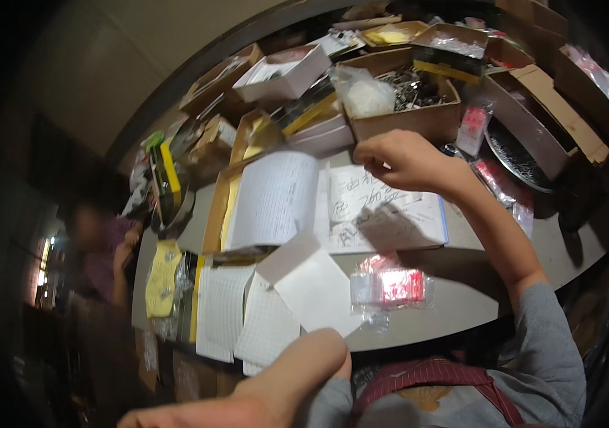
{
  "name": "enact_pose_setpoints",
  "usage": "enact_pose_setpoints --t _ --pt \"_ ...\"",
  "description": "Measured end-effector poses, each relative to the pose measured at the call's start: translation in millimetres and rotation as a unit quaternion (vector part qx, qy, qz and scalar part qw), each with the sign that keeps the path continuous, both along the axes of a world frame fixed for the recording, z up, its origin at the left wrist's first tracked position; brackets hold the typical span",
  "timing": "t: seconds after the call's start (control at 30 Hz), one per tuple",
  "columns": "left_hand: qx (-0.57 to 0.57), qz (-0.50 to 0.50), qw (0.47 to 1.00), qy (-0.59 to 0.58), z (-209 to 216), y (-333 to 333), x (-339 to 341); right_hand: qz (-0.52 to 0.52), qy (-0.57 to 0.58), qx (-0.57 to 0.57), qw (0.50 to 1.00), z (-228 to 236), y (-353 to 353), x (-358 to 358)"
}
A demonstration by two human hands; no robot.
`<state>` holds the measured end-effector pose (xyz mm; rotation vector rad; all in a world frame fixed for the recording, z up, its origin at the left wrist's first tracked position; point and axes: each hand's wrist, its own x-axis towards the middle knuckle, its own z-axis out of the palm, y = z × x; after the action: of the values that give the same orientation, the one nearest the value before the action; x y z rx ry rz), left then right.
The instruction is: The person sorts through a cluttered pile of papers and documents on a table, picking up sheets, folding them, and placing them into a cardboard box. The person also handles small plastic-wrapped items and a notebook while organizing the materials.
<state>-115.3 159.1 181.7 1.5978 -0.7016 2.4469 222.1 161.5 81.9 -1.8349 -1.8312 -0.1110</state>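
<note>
My right hand (406, 162) hangs above an open notebook, its fingers curled together. Whatever they may hold does not show. On the notebook's right side lies a sheet with large handwriting (372, 203), partly in the hand's shadow. The ruled left page (276, 196) rises in a curve. My left arm bends across the near edge of the table, and my left hand (187, 416) is at the bottom left, its fingers cut off by the picture's edge. Nearer me, loose white papers (311, 285) overlap beside a stack of small red-and-clear plastic packets (397, 287).
Behind the notebook stands a cardboard box (404, 125) of dark metal parts with a clear bag. More boxes crowd the far side. A round tray (515, 157) of small dark pieces is at right. Yellow paper (163, 278) lies left. Another person (98, 250) is at far left.
</note>
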Motion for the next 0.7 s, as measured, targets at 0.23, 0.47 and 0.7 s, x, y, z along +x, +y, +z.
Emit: enact_pose_setpoints --t 0.23,0.47,0.7 --pt "0.01 -0.012 1.0 -0.022 9.9 -45.9 34.7 0.115 0.268 -0.082 0.953 -70.6 38.4 -97.6" --pt "0.031 0.091 0.995 0.026 -0.7 -67.8 15.1 0.196 0.495 -0.008 0.847 -49.7 27.9 -104.5" --pt "-0.451 0.043 0.816 0.359 -140.8 -59.9 -29.4 0.363 0.575 0.198 0.706 23.0 -19.1 -71.1"
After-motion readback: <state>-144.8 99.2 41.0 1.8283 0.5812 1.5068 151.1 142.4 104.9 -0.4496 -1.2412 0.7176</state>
